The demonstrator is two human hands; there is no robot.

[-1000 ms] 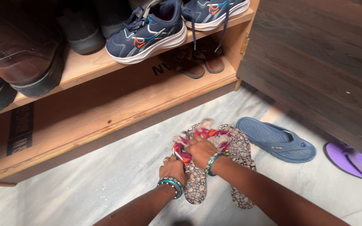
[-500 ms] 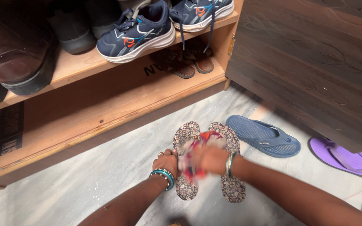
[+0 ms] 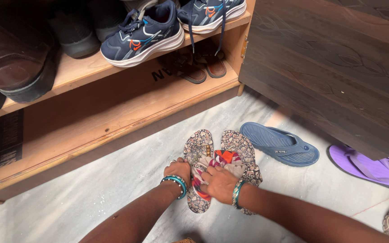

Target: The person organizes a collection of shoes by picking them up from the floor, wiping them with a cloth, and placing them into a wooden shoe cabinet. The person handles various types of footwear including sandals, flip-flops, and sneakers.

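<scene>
Two patterned brown flip-flops [image 3: 201,144] lie side by side on the pale marble floor in front of an open wooden shoe cabinet. My left hand [image 3: 178,171] grips the outer edge of the left flip-flop, holding it flat. My right hand [image 3: 219,182] presses a crumpled red, white and orange cloth [image 3: 223,159] down on the flip-flops, covering their middle and heels. Both wrists wear teal bangles.
The cabinet's lower shelf [image 3: 113,112] holds brown sandals [image 3: 203,65] at the back right. Navy sneakers [image 3: 142,36] and dark shoes [image 3: 19,49] sit on the upper shelf. The open cabinet door [image 3: 329,58] hangs at right. A blue flip-flop [image 3: 278,144] and a purple one [image 3: 368,166] lie on the floor.
My right hand swept the cloth from the toes of the flip-flops back toward the heels. My left hand stayed on the left flip-flop's edge.
</scene>
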